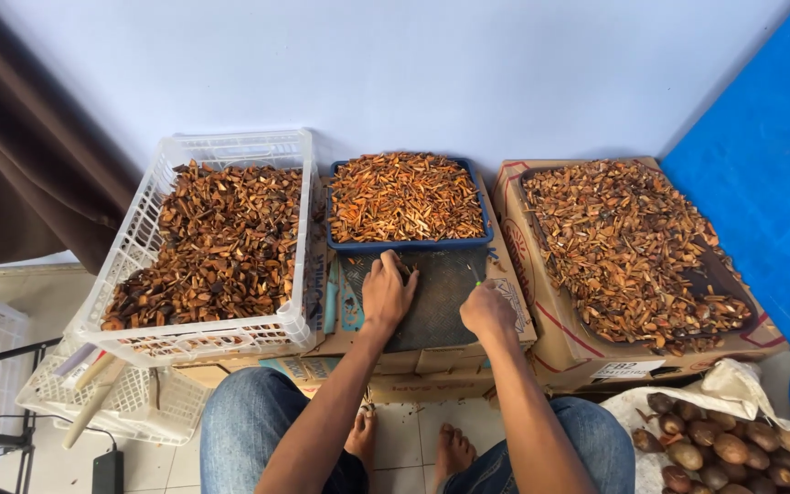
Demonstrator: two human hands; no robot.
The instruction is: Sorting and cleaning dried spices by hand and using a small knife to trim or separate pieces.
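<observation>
My left hand rests palm down on a dark mat that lies on a cardboard box, its fingers curled over something small that I cannot make out. My right hand is closed around a thin tool with a green tip, held just above the mat. Right behind both hands stands a blue tray heaped with thin orange-brown slivers.
A white plastic crate of dark brown chunks stands at the left. A cardboard box at the right holds more orange-brown shavings. A sack of brown nuts lies at lower right. Empty white baskets sit on the tiled floor at left.
</observation>
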